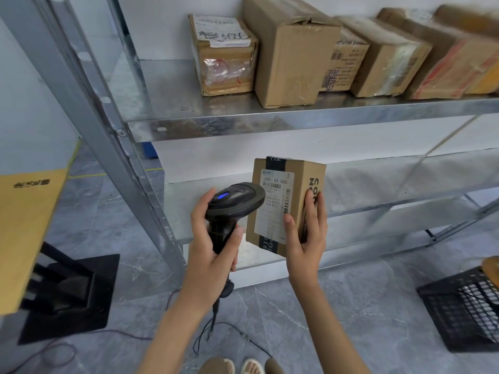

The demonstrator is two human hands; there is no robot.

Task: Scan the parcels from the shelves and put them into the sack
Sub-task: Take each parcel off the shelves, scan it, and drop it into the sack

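My right hand (306, 240) grips a small brown parcel (297, 184) with black tape and a white shipping label, holding it upright in front of the lower shelf. My left hand (209, 238) holds a black barcode scanner (235, 203) by its handle. The scanner's head, with a blue light on top, points at the parcel's label and nearly touches it. Several cardboard parcels (294, 55) stand in a row on the upper metal shelf (270, 122). No sack is in view.
The grey shelf upright (116, 136) runs diagonally at left. A brown cardboard surface (24, 225) juts in at the left above a black stand (67, 295). A black mesh basket (464, 306) sits on the floor at right. The scanner cable (216, 327) trails over grey tiles.
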